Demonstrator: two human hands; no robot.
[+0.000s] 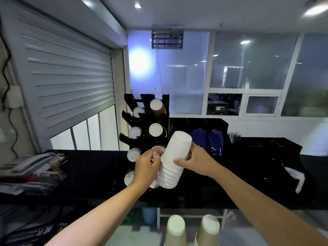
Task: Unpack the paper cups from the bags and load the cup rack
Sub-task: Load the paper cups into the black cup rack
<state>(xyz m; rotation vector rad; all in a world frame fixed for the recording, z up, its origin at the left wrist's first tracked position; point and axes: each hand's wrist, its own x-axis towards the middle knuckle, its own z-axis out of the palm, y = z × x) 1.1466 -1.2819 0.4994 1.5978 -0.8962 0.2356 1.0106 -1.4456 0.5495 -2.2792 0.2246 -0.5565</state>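
Black countertop [88,174] carries one black slotted cup rack [165,107] showing at least seven cup ends. In front of it, one tilted stack of white paper cups [174,157] sits between the left hand [146,167] and the right hand [198,161], both with fingers curled round it. Two brown paper cup stacks [175,229] stand nearest the camera.

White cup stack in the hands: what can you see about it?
The white cup stack is plain paper cups nested together, rims layered at the lower end, closed base on top. It tilts, top leaning right. The left hand grips its left side, the right hand its right, thumb across the front, before the black cup rack.
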